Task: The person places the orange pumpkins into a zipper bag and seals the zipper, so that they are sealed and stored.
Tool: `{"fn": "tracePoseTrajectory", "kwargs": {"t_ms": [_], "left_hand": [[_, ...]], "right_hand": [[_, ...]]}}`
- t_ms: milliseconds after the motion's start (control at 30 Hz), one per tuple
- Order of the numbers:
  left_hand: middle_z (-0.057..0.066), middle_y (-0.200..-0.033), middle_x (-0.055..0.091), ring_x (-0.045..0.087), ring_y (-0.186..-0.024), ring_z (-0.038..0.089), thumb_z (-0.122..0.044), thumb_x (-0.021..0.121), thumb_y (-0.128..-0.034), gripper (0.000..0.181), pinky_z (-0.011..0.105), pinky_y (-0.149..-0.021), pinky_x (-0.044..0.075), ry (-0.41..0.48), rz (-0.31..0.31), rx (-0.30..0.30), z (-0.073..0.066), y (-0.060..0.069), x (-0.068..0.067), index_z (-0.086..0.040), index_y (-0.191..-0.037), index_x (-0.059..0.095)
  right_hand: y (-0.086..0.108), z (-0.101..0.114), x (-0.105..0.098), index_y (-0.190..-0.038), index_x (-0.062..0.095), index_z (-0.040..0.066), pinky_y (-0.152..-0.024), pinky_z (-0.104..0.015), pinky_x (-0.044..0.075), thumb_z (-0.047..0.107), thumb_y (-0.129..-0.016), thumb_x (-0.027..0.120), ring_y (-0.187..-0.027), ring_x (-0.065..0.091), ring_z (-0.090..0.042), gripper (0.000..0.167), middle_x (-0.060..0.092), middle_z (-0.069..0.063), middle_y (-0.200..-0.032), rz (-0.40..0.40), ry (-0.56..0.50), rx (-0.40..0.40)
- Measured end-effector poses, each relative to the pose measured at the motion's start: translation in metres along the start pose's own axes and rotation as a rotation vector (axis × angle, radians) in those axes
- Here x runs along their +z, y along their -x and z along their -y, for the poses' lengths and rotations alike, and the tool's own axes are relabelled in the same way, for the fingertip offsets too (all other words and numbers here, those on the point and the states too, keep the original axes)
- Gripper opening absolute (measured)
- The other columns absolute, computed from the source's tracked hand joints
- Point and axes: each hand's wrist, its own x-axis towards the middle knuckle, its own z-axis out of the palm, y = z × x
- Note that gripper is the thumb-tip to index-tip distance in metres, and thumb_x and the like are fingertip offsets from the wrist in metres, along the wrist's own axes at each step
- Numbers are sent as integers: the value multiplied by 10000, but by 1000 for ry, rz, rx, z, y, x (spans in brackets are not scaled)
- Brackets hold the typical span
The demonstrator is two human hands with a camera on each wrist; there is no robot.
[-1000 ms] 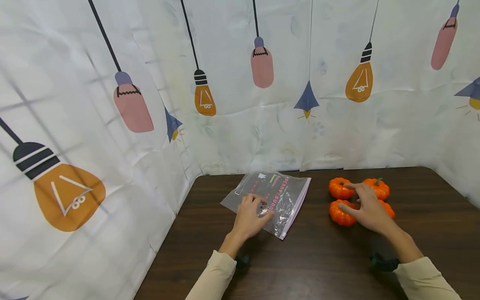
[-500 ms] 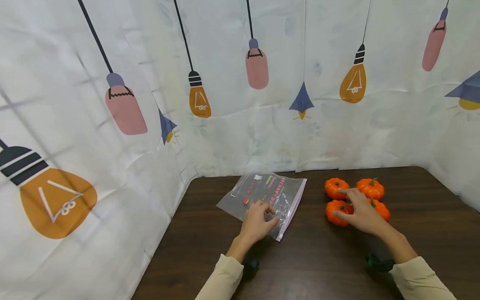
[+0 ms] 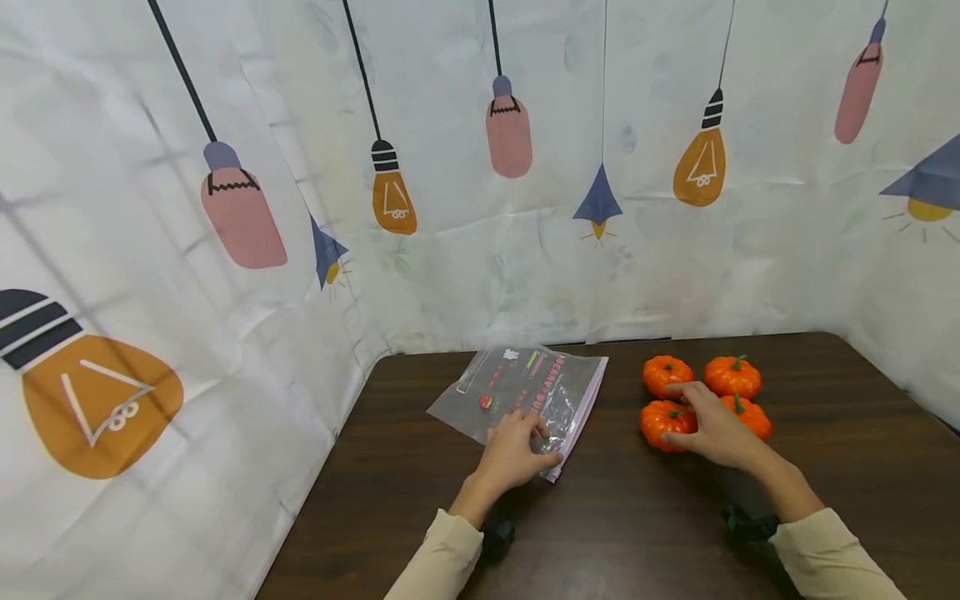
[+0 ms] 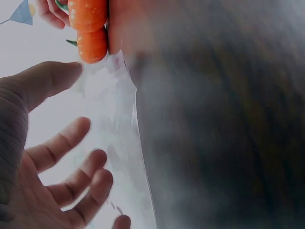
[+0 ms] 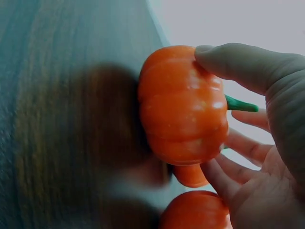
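Observation:
Several small orange pumpkins with green stems stand in a cluster on the right of the table. My right hand [image 3: 716,429] holds the near-left pumpkin [image 3: 658,423]. In the right wrist view its thumb lies on one side of that pumpkin [image 5: 181,105], and a finger passes behind the other side. My left hand [image 3: 513,454] is over the near part of a clear printed zip bag [image 3: 517,379], fingers spread and loosely bent. The bag [image 4: 114,114] lies flat beyond those fingers in the left wrist view; whether they touch it I cannot tell.
Close around the right hand stand the far-left pumpkin [image 3: 665,373], the far-right pumpkin [image 3: 733,377] and the near-right pumpkin [image 3: 752,418]. The dark wooden table [image 3: 622,525] ends at a white curtain [image 3: 480,283] printed with lamps, at the back and sides.
My right hand has come down lower around the near-left pumpkin. My left hand has moved toward the zip edge of the bag and lower. The head view has shifted slightly.

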Motion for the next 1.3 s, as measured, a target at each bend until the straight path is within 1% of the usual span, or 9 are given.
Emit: {"fn": "tracePoseTrajectory", "kwargs": {"t_ms": [100,200,333,500,633,833,1067,1167,1300], "left_hand": [[-9,-995,576,503,-962,189,-485,856,-752,393,436,-769,349,-30,5,-31,-4,0,2,-224,-961,649],[8,-1047,561,483,-1031,231,-501,894,-700,452,496,-803,371,-57,7,-48,-7,1,5,-233,-946,628],[31,-1070,535,453,-1068,264,-492,933,-644,514,557,-828,391,-78,14,-49,-9,2,8,-225,-937,606],[40,-1073,525,453,-1045,264,-461,951,-628,519,578,-823,423,-88,18,-46,-8,3,8,-215,-925,603],[24,-1044,525,461,-1028,248,-455,943,-637,482,556,-819,443,-103,29,-40,-5,3,7,-225,-897,608],[-1,-981,522,469,-1016,232,-418,901,-692,383,485,-796,408,-114,60,-24,-1,2,5,-232,-855,610],[-24,-923,553,524,-1037,261,-440,845,-761,326,548,-804,442,-169,76,-9,-4,5,5,-226,-797,602],[-36,-879,545,532,-1014,251,-485,818,-794,357,565,-810,441,-167,74,-20,-6,7,5,-207,-786,594],[-41,-857,531,521,-981,228,-489,803,-812,368,574,-822,440,-160,69,-45,-7,7,6,-196,-772,584]], "right_hand": [[-1,-1,2,-1374,492,-29,-1003,-639,448,315,-863,818,-1223,533,-417,697,509,-247,-1372,12,0,1],[-2,0,4,-1385,486,-36,-1004,-651,441,339,-862,815,-1227,535,-428,723,500,-261,-1389,23,-3,0],[-2,2,7,-1405,467,-45,-1016,-662,431,382,-858,812,-1247,530,-448,775,493,-278,-1418,40,1,9],[-2,1,8,-1423,443,-51,-1032,-667,419,403,-853,809,-1266,525,-451,815,495,-283,-1437,62,6,24],[-2,1,9,-1427,435,-51,-1036,-672,414,420,-846,811,-1268,523,-451,837,491,-287,-1443,73,8,33],[-1,2,10,-1432,434,-50,-1031,-670,419,424,-844,810,-1266,528,-452,844,487,-289,-1447,80,9,33],[-1,4,10,-1427,441,-52,-1032,-667,421,424,-844,811,-1266,531,-452,839,494,-290,-1440,83,14,33],[0,4,11,-1428,440,-52,-1037,-671,414,424,-843,811,-1271,525,-453,841,491,-289,-1443,83,12,35],[0,4,11,-1430,438,-50,-1038,-669,417,435,-845,808,-1269,526,-447,845,489,-286,-1445,85,11,35]]}}
